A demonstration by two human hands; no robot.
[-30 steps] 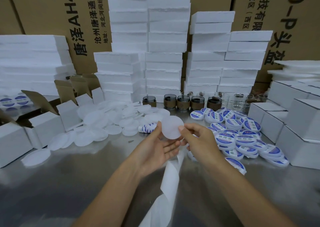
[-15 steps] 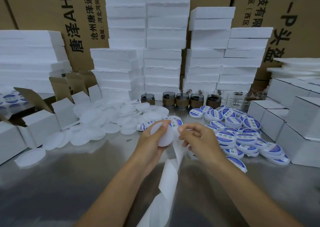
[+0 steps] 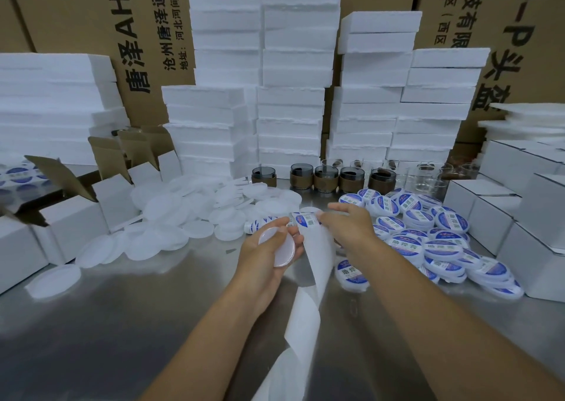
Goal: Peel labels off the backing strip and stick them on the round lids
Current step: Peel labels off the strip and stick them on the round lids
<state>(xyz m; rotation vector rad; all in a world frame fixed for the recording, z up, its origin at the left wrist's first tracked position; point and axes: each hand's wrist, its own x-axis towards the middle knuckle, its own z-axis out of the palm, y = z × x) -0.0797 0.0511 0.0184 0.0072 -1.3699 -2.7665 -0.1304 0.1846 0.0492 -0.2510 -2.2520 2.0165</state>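
Note:
My left hand [image 3: 269,257] holds a plain round white lid [image 3: 279,247] in its palm, tilted towards me. Just right of it, a white backing strip [image 3: 318,254] hangs down and trails towards the table's near edge. A blue and white label [image 3: 304,218] sits at the strip's top. My right hand [image 3: 348,226] is at that label, fingers curled at its edge; the exact grip is hidden. A roll of labels [image 3: 260,225] lies on the table behind my left hand.
Plain white lids [image 3: 183,214] are heaped at centre left. Labelled lids [image 3: 434,241] are piled on the right. White cartons [image 3: 519,214] stand on the right, open cartons [image 3: 70,217] on the left, jars [image 3: 327,177] and foam stacks [image 3: 290,110] behind. The metal table [image 3: 122,324] spreads in front.
My left hand turned the lid from raised between both hands down into its palm. My right hand let go of the lid and moved to the label at the strip's top.

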